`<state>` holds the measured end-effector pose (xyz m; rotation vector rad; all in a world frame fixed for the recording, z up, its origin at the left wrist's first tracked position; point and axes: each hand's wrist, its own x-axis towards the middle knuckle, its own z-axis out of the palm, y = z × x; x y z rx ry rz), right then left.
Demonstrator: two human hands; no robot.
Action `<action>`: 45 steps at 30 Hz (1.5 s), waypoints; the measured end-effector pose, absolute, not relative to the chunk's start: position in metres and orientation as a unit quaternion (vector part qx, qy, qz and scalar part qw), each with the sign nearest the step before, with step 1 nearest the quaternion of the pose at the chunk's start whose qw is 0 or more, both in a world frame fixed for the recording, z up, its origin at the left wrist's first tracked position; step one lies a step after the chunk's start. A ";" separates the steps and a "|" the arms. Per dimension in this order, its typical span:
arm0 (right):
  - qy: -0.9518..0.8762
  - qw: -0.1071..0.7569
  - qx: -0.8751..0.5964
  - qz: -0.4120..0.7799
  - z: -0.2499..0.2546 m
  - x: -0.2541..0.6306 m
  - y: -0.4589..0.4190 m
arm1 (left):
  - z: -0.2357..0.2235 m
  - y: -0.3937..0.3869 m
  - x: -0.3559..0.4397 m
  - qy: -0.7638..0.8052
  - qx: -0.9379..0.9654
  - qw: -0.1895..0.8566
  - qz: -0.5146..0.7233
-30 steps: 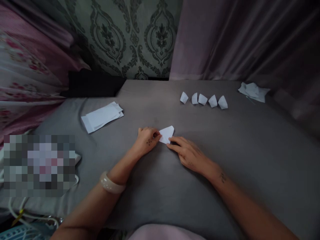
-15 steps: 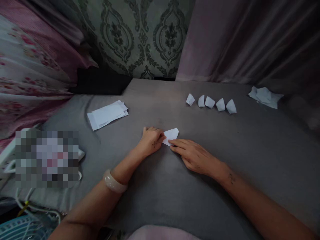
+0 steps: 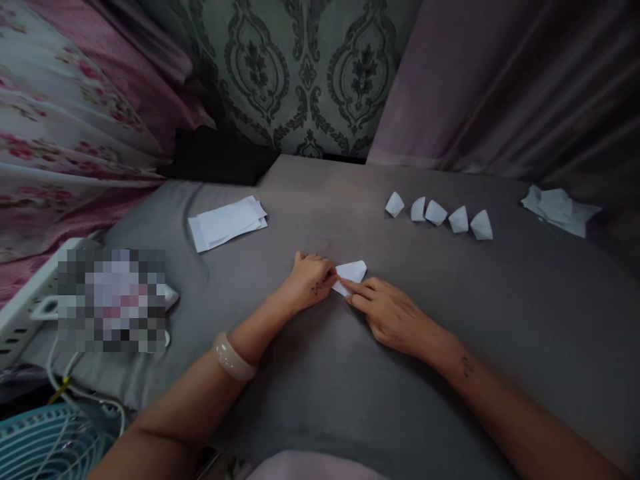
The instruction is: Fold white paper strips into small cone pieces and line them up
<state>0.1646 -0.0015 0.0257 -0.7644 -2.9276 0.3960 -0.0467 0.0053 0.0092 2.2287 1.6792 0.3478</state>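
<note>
A small folded white paper piece (image 3: 353,272) lies on the grey cloth surface (image 3: 350,387) in the middle. My left hand (image 3: 309,280), fingers curled, pinches the paper's left edge. My right hand (image 3: 387,310) lies beside it with its fingers stretched out and a fingertip pressing the paper's lower corner flat. A pale bangle (image 3: 231,357) sits on my left wrist.
Several folded paper cones (image 3: 440,215) stand in a row at the back right. A stack of white paper sheets (image 3: 227,222) lies at the back left, crumpled paper scraps (image 3: 557,208) at the far right. A blue fan (image 3: 45,447) and cables are at the lower left.
The camera has swung left, so everything sits further right in view. My right fingers have slid slightly along the paper's lower edge; my left hand keeps its pinch.
</note>
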 end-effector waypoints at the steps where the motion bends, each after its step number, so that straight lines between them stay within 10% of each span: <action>1: -0.957 0.050 -0.254 0.134 0.025 0.164 -0.002 | 0.010 0.005 -0.047 0.591 0.781 0.160 0.122; 10: -0.949 0.079 -0.265 0.152 0.022 0.163 -0.007 | 0.015 -0.066 -0.012 0.553 0.828 -0.002 0.092; 45: -0.938 0.074 -0.321 0.106 0.020 0.151 -0.023 | 0.005 -0.033 -0.048 0.640 0.749 0.046 0.164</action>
